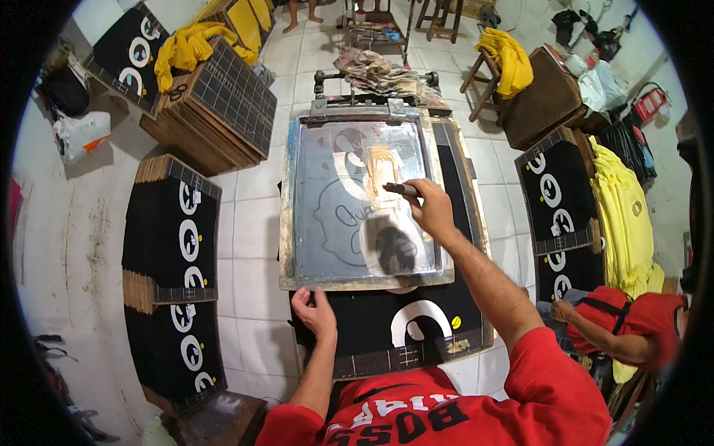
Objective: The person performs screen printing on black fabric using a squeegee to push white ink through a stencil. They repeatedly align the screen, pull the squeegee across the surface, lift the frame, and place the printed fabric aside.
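A screen-printing frame (292, 186) lies over black fabric (353, 316) on a board in front of me. Its grey mesh carries outlined lettering and a round printed shape. My right hand (431, 210) grips a short dark brown stick-like tool (401, 189) above the mesh; its kind I cannot make out. Beside its tip, a tan smear of ink (381, 175) covers part of the mesh. My left hand (317, 316) is at the frame's near edge with fingers apart, holding nothing; whether its fingertips touch the edge I cannot tell. White and yellow shapes show on the fabric.
Board stacks with black printed fabric stand at left (160, 238) and right (554, 193). Another person's arm (606, 331) is at lower right, near yellow cloth (625, 223). A stained rag (387, 74) lies beyond the frame. A stool (483, 82) stands at the far right.
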Demonstrator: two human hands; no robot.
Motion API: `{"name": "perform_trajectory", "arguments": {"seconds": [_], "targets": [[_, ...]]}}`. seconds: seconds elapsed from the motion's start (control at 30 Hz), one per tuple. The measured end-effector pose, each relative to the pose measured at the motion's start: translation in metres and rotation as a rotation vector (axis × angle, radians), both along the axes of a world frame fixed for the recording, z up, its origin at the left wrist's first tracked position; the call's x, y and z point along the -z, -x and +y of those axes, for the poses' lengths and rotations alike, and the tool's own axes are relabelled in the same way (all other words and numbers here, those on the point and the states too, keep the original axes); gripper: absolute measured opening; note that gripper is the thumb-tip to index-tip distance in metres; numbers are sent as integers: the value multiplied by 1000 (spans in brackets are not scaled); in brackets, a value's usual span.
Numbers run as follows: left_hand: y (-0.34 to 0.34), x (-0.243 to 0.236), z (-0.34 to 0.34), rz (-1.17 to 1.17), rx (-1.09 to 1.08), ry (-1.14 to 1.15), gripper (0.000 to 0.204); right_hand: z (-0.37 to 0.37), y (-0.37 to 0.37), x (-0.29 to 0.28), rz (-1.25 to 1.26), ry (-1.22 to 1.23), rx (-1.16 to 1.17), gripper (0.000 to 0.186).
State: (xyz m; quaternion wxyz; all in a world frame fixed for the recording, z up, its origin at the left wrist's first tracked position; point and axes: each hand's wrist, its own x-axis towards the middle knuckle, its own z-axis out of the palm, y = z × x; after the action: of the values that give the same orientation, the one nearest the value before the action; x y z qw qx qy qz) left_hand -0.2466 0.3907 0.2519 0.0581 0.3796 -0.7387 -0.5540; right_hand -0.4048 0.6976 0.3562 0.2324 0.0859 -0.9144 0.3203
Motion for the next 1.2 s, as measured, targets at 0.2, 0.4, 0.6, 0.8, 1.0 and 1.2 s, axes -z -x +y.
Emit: {"name": "perform_trajectory", "arguments": {"seconds": [0.2, 0.4, 0.6, 0.8, 1.0, 1.2], "targets": [[8, 15, 2, 276, 889, 937, 87, 8, 132, 51, -194, -224, 15, 17], [7, 29, 1, 234, 900, 1011, 94, 9, 209, 85, -136, -364, 1, 17], [4, 33, -1, 214, 913, 993, 91, -1, 109, 66, -309, -319, -88, 19], [5, 33, 0, 207, 933, 1017, 96, 0, 135, 49, -440, -384, -34, 22], [5, 35, -1, 220, 923, 992, 94, 6, 203, 71, -256, -420, 34, 22], [5, 33, -1, 246, 918, 968, 92, -9, 99, 67, -284, -385, -8, 20]]}}
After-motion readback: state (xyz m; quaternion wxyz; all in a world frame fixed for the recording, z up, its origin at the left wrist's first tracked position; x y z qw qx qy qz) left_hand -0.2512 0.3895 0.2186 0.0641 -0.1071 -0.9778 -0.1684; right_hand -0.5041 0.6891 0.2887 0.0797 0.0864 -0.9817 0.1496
